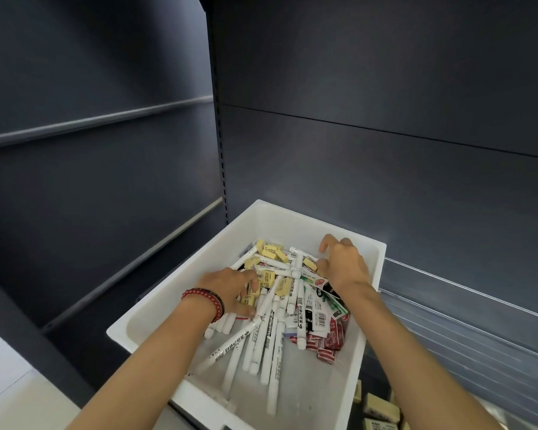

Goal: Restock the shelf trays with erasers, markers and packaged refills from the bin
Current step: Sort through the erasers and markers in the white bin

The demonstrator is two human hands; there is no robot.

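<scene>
Nearest us, white markers [271,352] fan across the white bin [143,321], with red packaged refills [333,339] beside them. Our left hand [230,290] lies on the pile. Our right hand [342,265] curls farther in by the yellow erasers [272,252]. We cannot tell whether either grip holds anything. Dark shelving [385,166] stands behind.

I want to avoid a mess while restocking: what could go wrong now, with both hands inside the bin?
1. The markers, erasers and red packets lie mixed in one pile, so the left hand or right hand may lift a wrong item along.
2. Neither hand holds the bin; pressing into the pile might shift it.
</scene>
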